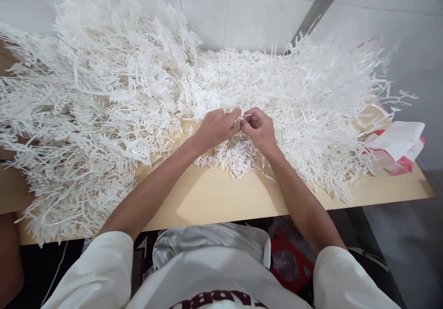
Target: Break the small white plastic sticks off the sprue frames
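Observation:
My left hand (218, 126) and my right hand (258, 128) meet above the middle of the table, fingertips nearly touching. Both are closed in a pinch on a small white branched plastic piece (246, 115); only its thin ends show between the fingers. Just below them lies a heap of short white plastic sticks (238, 159) on the wooden tabletop (214, 196). Behind the hands, a large mass of white branched plastic pieces (235, 75) spreads over the table.
A taller pile of the white pieces (114, 69) rises at the left, and another (318, 96) at the right. A red and white plastic packet (396, 147) lies near the right table end. A tiled wall (249, 13) stands behind, with a grey metal post (320, 9).

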Available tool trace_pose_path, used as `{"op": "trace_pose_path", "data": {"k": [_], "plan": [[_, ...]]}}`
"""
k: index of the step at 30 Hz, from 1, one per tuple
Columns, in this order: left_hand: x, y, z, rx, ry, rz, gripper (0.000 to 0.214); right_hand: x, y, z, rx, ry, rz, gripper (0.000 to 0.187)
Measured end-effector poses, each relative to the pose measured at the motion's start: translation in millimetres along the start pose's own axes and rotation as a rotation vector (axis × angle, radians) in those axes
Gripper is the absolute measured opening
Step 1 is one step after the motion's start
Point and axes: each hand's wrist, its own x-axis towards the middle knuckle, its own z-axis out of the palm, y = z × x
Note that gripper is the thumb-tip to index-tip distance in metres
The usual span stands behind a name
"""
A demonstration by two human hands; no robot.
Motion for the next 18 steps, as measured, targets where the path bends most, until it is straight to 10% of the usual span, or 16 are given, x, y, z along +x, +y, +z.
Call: {"op": "trace_pose_path", "data": {"k": [18], "plan": [[1.6,-10.1,-9.4,-0.242,-0.162,0.003,0.028,2.2,3.0,-10.5,-0.175,-0.191,-0.067,0.037]]}}
